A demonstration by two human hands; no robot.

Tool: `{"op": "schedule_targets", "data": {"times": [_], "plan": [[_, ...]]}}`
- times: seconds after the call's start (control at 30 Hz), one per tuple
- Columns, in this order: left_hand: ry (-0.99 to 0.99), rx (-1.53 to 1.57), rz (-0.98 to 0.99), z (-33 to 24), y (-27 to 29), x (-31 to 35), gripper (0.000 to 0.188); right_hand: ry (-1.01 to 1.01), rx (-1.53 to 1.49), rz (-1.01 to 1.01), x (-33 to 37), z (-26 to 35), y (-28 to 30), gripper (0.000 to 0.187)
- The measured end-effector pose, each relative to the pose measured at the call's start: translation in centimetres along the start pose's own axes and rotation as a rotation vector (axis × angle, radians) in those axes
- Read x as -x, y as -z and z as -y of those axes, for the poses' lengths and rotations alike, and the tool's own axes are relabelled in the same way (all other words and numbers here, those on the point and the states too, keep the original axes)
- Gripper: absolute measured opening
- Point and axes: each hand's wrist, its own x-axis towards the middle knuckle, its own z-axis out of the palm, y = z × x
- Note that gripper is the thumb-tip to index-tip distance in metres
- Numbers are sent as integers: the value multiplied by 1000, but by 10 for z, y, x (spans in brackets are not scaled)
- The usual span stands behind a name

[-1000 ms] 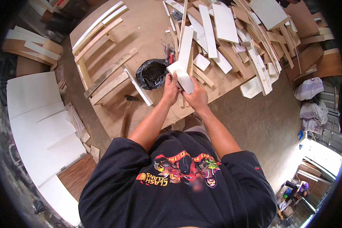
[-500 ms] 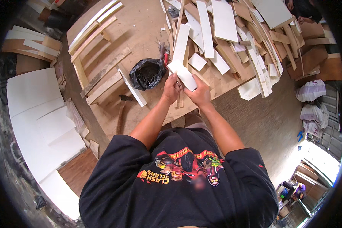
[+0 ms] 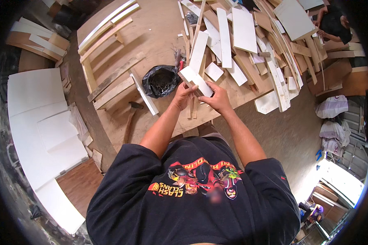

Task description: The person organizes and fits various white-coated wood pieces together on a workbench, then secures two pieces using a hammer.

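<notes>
Both hands meet over the near edge of the workbench. Left hand and right hand are clamped together on 1 short white board, fingers wrapped on its lower end from either side.

The board's long axis runs from upper left to lower right, tilted, its far end pointing up toward the black bag, which sits just beside the left hand. The left hand is the nearer one to that free end; the right hand holds at the lower right corner.

A longer white strip lies just beyond the held piece; whether they touch cannot be told.

A hammer rests on the bench left of the left forearm, well apart. Loose wooden offcuts are heaped to the right. White panels are stacked on the floor at left.
</notes>
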Motion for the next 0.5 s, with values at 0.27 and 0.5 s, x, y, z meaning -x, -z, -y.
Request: {"op": "schedule_targets", "data": {"times": [0.27,0.5], "plan": [[-153,18,14,-26,2,39,48,33,-118,108,6,24,-32,76],[-218,-26,11,-56,30,89,52,6,-148,107,33,66,-88,74]]}}
